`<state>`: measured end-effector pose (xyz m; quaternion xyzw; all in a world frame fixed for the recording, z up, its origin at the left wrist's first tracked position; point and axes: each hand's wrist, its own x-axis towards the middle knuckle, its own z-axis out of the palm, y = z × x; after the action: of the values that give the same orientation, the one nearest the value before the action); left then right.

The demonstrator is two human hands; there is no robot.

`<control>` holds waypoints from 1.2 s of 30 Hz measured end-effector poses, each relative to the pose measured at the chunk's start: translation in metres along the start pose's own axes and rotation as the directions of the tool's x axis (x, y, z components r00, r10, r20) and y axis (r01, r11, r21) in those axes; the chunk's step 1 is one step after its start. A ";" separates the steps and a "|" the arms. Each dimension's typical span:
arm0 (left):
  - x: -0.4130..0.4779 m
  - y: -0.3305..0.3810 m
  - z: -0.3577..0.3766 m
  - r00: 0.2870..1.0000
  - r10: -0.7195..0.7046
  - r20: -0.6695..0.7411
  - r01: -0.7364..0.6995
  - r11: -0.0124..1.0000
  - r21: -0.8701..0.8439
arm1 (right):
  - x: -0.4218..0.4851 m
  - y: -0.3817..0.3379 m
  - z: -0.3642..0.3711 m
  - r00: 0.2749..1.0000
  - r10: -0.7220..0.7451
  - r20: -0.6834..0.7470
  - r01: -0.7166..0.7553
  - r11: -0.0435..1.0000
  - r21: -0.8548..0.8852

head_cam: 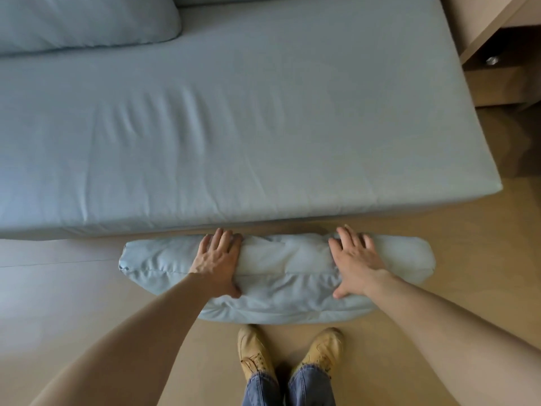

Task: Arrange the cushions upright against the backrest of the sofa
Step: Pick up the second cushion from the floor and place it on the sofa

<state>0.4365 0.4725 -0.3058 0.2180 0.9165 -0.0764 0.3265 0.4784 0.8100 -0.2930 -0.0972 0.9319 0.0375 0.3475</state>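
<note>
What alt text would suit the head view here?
Both hands, left hand and right hand, grip a pale blue cushion held on edge over the floor in front of a blue sofa. A second cushion lies at the sofa's far left; tan shoes show below.

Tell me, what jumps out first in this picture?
Two bare hands, the left hand and the right hand, grip a pale blue cushion on the floor, just in front of the person's tan shoes. Beyond it spreads the wide blue sofa seat, with a second cushion lying at its far left corner.
</note>
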 end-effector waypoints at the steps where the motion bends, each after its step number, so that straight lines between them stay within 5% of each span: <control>1: -0.002 0.000 0.003 1.000 0.001 0.029 -0.001 1.000 -0.011 | -0.002 -0.001 0.002 1.000 -0.006 0.021 0.005 1.000 0.014; 14: -0.106 0.016 -0.079 0.993 0.030 -0.115 -0.031 0.999 -0.014 | -0.104 0.000 -0.072 0.992 -0.057 -0.109 0.055 0.998 -0.023; 26: -0.246 0.006 -0.481 0.940 0.054 -0.338 -0.052 0.999 0.014 | -0.289 0.095 -0.444 0.940 -0.061 -0.335 0.051 0.998 -0.039; 36: -0.197 -0.017 -0.681 0.830 0.037 -0.557 -0.029 0.999 0.023 | -0.271 0.170 -0.641 0.838 -0.027 -0.544 -0.026 0.996 -0.090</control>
<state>0.1804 0.5807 0.3464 0.2489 0.9674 -0.0100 0.0452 0.2334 0.9301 0.3689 -0.1202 0.9894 0.0520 0.0633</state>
